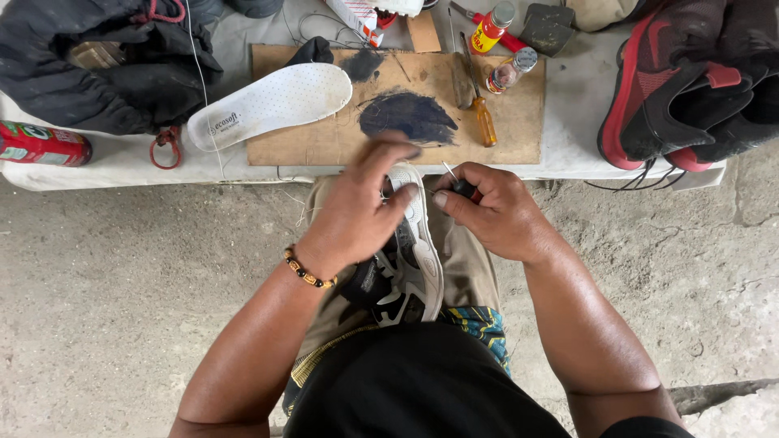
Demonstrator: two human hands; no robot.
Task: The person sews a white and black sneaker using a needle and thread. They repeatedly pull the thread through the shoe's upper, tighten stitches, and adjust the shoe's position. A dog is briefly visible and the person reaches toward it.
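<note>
Far out past my left hand, a red can (40, 143) is lying on its side at the edge of the white sheet (568, 89), with a heap of dark clothing (97, 73) just above it. Closer in, up and left of my grip, a white insole (272, 103) is resting flat on the board (324, 142), out of the way.

My left hand (353, 215) is wrapping over the shoe (418, 251), fingers curled across its upper, and the shoe is sitting sole-up along my thigh. I'm pinning it there, I'd say, so it isn't sliding while the other hand is working. The fingers are blurring a little, so exactly how tightly they are closing I cannot tell.

My right hand (499, 215) is pinching a small tool (458, 185) between thumb and fingers, narrow grip, its thin metal tip pointing up and left, right beside the shoe's edge.

Above that hand, an orange-handled screwdriver (481, 109) is lying on the board beside a dark stain (406, 116). Two small bottles are up there: a clear one (510, 71), its contents too small to read, and a yellow-and-red one (491, 28) with a cap on. Well off to my right, red-and-black shoes (682, 89) are piling up.
</note>
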